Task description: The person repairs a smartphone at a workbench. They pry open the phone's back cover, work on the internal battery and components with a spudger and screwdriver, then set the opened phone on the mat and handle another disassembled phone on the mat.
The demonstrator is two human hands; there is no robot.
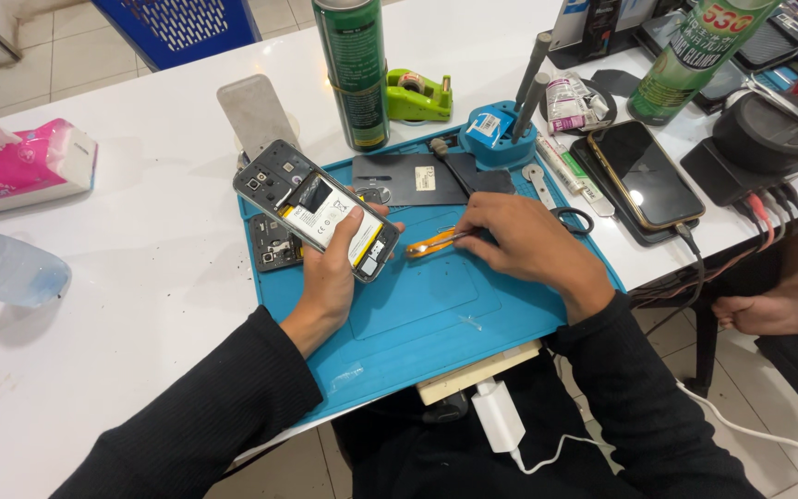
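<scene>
1. The left hand (332,277) was closed around an opened phone (316,209), its back cover off and the battery and circuit parts showing, held tilted above the blue work mat (417,305).
2. The right hand (524,242) was pinched shut on an orange tool (431,243), probably tweezers, though the tip was too small to tell; the tool pointed toward the phone's lower end, near it.
3. The mat lay on a white surface (140,305). A dark phone part (274,245) lay on the mat just beside the left hand, partly hidden under the held phone.
4. A flat black cover (404,180) rested at the mat's far edge, with a blue tool holder (501,134) behind it carrying two grey handles.
5. A tall green spray can (355,74) stood beyond the mat, next to a green tape dispenser (417,95).
6. A second phone (644,173), screen dark, lay to the right with a cable plugged in.
7. A pink tissue pack (25,166) sat well apart at the left.
</scene>
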